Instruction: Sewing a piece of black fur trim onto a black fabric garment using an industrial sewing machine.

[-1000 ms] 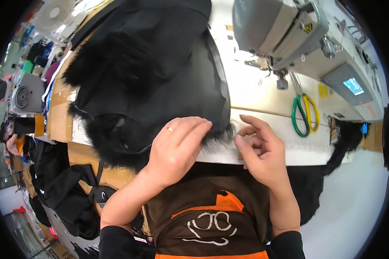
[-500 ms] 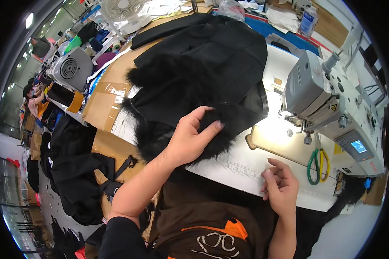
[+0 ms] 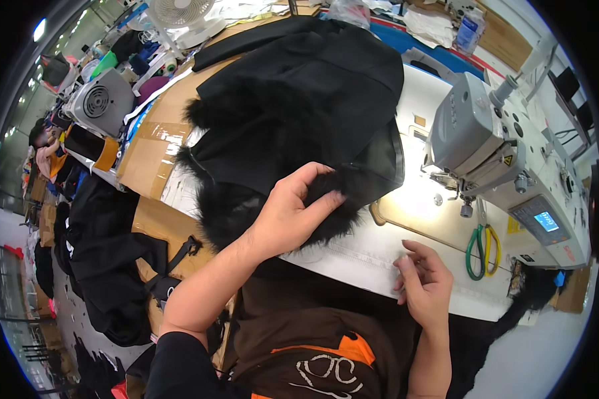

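Observation:
A black coat [image 3: 353,73] with fluffy black fur trim [image 3: 259,100] lies across the white sewing table. My left hand [image 3: 291,209] grips the fur trim at the coat's near edge, thumb on top and the other fingertips buried in the pile. My right hand [image 3: 424,279] hovers at the table's front edge, fingers loosely curled and apart, with nothing visible in it. Right of the coat stands a grey and white sewing machine [image 3: 466,126], its lamp lighting the plate below the needle. Green- and yellow-handled scissors [image 3: 482,251] lie beyond my right hand.
Cardboard [image 3: 154,149] with shiny tape borders the table on the left. Dark garments [image 3: 106,253] hang lower left. A white fan [image 3: 183,20] and a grey fan-like unit [image 3: 100,100] stand at the back left. Black fur [image 3: 506,332] drapes over the right front edge.
The whole view has shifted slightly, so everything sits a little further left. My left hand keeps its grip on the fur trim, and my right hand stays at the table edge.

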The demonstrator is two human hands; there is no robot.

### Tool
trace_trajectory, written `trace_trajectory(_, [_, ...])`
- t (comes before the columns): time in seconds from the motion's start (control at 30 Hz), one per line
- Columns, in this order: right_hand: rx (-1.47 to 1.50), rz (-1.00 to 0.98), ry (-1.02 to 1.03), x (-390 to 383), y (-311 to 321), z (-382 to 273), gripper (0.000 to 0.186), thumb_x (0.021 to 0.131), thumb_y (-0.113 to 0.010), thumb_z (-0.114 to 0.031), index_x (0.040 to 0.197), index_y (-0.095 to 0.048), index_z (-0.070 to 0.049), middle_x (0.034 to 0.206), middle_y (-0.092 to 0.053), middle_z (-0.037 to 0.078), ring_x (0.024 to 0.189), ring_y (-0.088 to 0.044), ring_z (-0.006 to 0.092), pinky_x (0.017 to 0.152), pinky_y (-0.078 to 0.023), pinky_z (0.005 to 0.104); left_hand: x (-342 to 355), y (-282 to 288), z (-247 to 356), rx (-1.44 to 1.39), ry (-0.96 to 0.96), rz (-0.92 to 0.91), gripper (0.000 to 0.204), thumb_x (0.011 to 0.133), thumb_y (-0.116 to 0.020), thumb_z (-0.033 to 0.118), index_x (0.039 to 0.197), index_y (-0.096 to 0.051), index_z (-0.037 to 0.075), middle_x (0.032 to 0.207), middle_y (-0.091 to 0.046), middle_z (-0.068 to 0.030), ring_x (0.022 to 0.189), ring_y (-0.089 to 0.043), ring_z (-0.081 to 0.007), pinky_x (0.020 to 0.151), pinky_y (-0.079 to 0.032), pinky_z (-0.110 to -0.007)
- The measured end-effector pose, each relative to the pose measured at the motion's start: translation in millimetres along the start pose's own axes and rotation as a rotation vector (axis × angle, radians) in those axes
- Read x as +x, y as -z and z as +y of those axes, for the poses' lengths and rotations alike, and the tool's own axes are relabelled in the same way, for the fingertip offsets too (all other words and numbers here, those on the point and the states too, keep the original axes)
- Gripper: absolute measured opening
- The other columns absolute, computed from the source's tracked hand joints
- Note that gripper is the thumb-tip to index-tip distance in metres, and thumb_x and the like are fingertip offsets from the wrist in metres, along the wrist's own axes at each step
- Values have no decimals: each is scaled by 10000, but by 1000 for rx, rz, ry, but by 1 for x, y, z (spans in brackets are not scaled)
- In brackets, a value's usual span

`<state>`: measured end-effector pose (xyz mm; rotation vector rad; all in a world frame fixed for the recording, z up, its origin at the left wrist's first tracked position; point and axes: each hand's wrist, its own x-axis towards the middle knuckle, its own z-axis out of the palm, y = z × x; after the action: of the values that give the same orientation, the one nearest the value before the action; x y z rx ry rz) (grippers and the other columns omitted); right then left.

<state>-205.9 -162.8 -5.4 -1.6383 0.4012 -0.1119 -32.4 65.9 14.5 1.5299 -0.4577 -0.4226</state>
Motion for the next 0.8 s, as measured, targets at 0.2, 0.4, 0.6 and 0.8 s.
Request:
trace_trajectory(0.2, [-295, 90, 573, 33, -14, -13, 251, 1080, -601, -53, 1296, -717, -2, 1069, -727, 67, 738, -659, 89, 543, -481, 196, 5, -5, 8, 214, -25, -126, 218, 1011, -707, 62, 1210, -654, -7, 934, -754, -86, 879, -694, -88, 788, -559, -296])
trace_trajectory(0.4, [-64, -74, 327, 60, -34, -30, 255, 1089, -620, -103, 1301, -721, -2, 992, -723, 56, 754, -651, 71, 570, -487, 210, 19, 1, 29, 480, -187, -351, 192, 981, -730, 101, 1134, -688, -8, 920, -736, -213, 837, -727, -390, 742, -551, -388])
trace_trajectory(0.6, [-52, -198, 280, 68, -28, -12, 216, 1084, -661, -162, 1232, -734, -23, 799, -677, 2, 644, -576, 45, 527, -430, 211, 25, -3, 25, 616, -215, -377, 161, 974, -739, 126, 1054, -693, -6, 810, -690, -224, 771, -683, -429, 688, -533, -420])
trace_trajectory(0.8, [-122, -193, 338, 71, -28, -2, 160, 1083, -660, -156, 1132, -721, -17, 742, -624, -24, 604, -514, 30, 537, -394, 211, 28, -6, 26, 795, -226, -452, 223, 943, -786, 188, 992, -695, -9, 753, -644, -240, 711, -630, -436, 648, -509, -414])
